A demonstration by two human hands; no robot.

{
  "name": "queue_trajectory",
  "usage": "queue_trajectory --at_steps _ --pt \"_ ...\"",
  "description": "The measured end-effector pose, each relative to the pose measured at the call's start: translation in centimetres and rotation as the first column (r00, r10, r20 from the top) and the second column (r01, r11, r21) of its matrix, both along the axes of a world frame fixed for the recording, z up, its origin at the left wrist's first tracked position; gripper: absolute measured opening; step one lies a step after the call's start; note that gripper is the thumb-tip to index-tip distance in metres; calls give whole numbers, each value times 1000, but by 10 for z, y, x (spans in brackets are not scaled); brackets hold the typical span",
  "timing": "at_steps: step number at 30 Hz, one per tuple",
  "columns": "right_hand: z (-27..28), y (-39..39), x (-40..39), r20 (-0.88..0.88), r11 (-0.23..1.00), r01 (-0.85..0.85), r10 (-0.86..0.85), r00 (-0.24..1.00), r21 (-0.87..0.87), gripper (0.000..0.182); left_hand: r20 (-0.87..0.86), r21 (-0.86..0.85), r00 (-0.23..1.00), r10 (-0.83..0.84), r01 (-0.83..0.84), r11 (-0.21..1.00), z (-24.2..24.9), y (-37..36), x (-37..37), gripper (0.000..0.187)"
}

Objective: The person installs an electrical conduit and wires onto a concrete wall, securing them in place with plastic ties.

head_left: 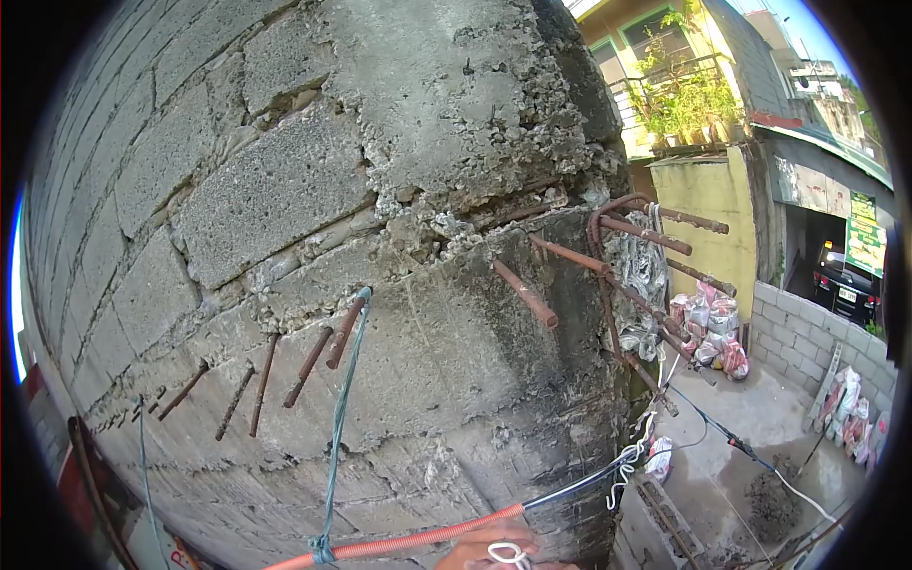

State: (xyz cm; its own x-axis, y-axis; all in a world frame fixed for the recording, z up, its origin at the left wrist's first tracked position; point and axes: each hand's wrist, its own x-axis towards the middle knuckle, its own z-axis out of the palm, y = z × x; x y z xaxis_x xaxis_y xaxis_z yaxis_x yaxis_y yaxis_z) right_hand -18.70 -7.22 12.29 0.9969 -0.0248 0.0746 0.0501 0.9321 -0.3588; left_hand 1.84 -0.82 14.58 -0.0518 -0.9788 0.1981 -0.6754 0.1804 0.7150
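At the bottom edge of the head view, my left hand (478, 547) is closed beside a looped white cord (508, 553), just under an orange corrugated conduit (418, 541). A sliver of skin at the right of the loop seems to be my right hand (559, 566); its fingers are cut off by the frame. Dark and pale wires (575, 485) run out of the conduit's right end. A green-blue rope (337, 432) hangs from a rusty bar and is knotted around the conduit. More white cord (627, 464) dangles at the wall corner.
A rough concrete block wall (271, 190) fills the left and centre. Several rusty rebar stubs (527, 296) jut out toward me. Lower right, a concrete floor (727, 418) holds filled sacks (711, 328), a low block wall (807, 332) and a stretched cable (746, 451).
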Motion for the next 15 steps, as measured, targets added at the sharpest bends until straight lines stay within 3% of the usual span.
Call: queue_trajectory --at_steps 2,6,7,8,11,12,15 --pt "2 4 0 -32 1000 12 -12 999 7 25 50 -86 999 14 -10 996 -3 9 3 46" --pt "1 8 2 -102 997 46 -40 994 55 27 12 -513 979 -204 181 839 34 -19 -32 18" --pt "-11 6 6 57 997 69 -70 996 18 23 23 -500 986 -166 155 852 37 -19 -34 18" --pt "-24 5 10 215 995 100 -97 972 -3 32 36 -483 991 -129 130 866 36 -20 -32 18" --pt "-24 2 19 81 943 288 -278 957 -169 33 17 -457 999 -35 38 889 28 -22 -33 15" --pt "-25 1 24 65 908 345 -340 938 -236 33 7 -428 1000 18 -13 904 30 -23 -36 14" --pt "-25 -4 37 125 572 571 -634 764 -589 33 6 -430 990 140 -124 894 20 -29 -37 17"
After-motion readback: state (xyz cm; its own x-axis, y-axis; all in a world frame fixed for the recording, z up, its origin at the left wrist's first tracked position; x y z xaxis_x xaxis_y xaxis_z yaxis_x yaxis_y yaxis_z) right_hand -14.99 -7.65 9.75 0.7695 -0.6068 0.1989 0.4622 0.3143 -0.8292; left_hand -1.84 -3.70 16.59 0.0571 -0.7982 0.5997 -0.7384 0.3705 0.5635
